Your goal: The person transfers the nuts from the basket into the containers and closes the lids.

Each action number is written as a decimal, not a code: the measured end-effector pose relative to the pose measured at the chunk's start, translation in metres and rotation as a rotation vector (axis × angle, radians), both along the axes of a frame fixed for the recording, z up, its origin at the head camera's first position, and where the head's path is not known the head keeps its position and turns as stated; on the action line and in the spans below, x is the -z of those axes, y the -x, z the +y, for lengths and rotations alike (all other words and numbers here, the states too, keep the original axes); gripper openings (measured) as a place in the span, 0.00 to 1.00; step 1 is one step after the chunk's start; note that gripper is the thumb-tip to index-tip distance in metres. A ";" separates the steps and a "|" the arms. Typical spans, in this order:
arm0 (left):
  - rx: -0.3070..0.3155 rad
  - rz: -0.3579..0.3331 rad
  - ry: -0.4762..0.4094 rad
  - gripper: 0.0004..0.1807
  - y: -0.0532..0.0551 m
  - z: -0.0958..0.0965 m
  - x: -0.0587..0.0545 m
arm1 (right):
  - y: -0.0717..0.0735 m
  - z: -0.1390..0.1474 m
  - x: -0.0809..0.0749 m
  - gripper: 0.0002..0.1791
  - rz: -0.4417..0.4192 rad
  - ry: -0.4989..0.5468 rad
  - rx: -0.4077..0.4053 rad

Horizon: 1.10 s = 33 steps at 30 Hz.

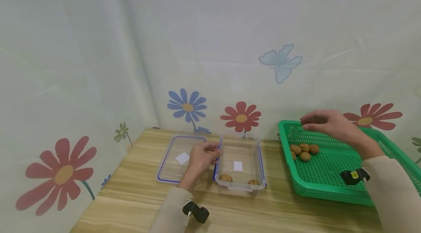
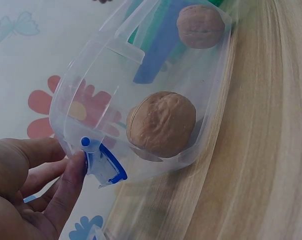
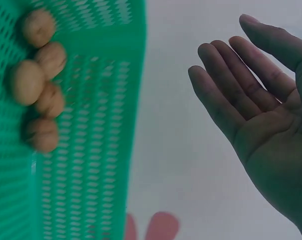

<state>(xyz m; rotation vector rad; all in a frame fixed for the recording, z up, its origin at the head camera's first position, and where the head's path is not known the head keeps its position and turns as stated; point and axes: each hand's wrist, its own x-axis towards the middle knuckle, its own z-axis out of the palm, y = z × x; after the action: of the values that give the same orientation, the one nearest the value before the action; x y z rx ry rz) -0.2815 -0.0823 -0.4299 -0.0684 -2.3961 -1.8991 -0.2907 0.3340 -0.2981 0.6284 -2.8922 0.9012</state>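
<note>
Head view: two walnuts [image 1: 226,178] lie at the near end of the box [image 1: 230,189]; the left hand [image 1: 200,159] pinches its side flap [image 2: 105,165], likely to steady it. Farther, the right hand [image 1: 333,126], empty, fingers extended, hovers above the basket [image 1: 329,192] holding more walnuts.

A pale backdrop [image 1: 210,42] printed with flowers [image 1: 64,174] and a blue butterfly [image 1: 281,63] hangs behind a wood-grain table [image 1: 131,203].

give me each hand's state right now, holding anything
Left hand: holding the clear container at its side.
Right hand: open, empty, near the green basket.
</note>
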 end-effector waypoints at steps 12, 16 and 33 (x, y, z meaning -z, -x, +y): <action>0.004 -0.003 -0.006 0.18 0.000 0.001 0.000 | 0.022 0.039 0.041 0.24 -0.127 0.027 0.018; 0.004 -0.008 -0.009 0.18 0.000 0.002 0.000 | 0.028 0.051 0.054 0.26 -0.181 0.017 0.036; 0.003 0.008 -0.010 0.18 -0.003 0.000 -0.002 | 0.045 0.064 0.081 0.20 -0.261 -0.064 -0.002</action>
<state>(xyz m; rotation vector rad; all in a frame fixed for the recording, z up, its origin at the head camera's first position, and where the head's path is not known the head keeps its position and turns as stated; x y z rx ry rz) -0.2789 -0.0821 -0.4276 -0.0782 -2.3831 -1.9078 -0.3353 0.3977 -0.3787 0.5566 -3.1617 0.9612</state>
